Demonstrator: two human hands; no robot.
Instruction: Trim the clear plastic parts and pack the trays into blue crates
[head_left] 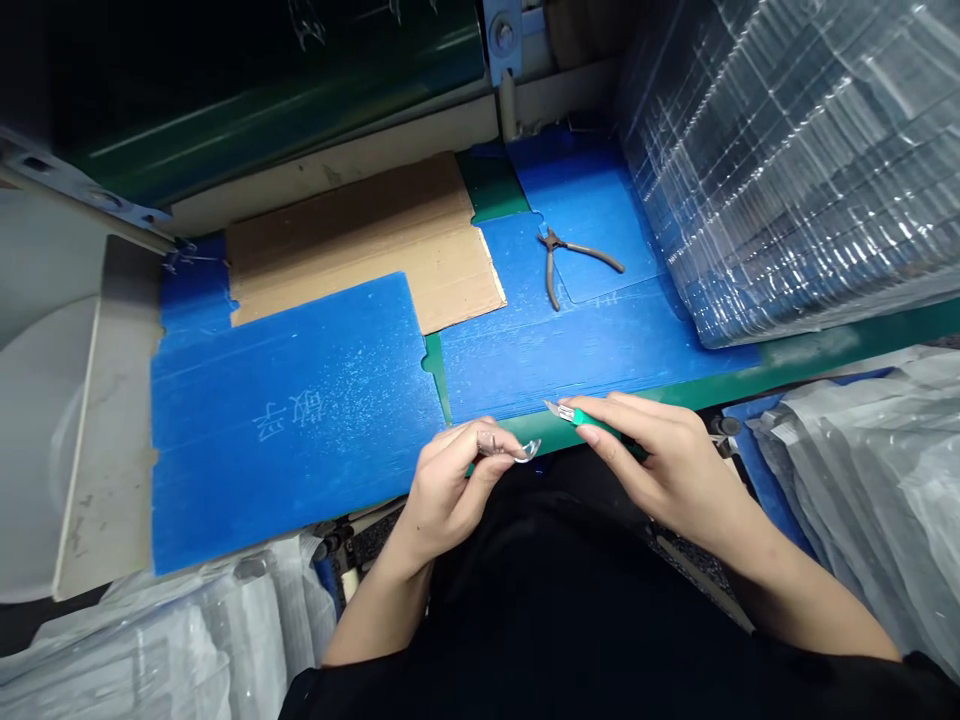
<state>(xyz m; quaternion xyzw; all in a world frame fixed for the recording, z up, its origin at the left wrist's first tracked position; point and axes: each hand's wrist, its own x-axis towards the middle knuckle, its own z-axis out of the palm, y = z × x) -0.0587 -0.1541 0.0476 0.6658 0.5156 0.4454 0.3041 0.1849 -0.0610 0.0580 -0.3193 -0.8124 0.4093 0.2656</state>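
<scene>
- I've got the left fingers (487,437) pressed together on my feed, pinching a small clear curved scrap (527,452) near its tip. That tight hold looks meant to steady it, but I can't tell what it's made of.
- The right fingers (622,412) are closed around a green knife (581,417) like a pencil, with the blade (556,408) pointing left, just beside the scrap. I'd read that as a grip for fine control.
- The left hand (442,500) and right hand (675,475) are close together over a green edge (825,345), probably so they can brace against each other.
- A blue sheet (300,430) lies flat on the left, with cardboard (360,240) beyond it, perhaps as a firm backing.
- Pliers (566,255) rest on a second blue sheet (570,360), seemingly left within reach.
- A wrapped stack (780,170) fills the far right, apparently kept off the work area.
</scene>
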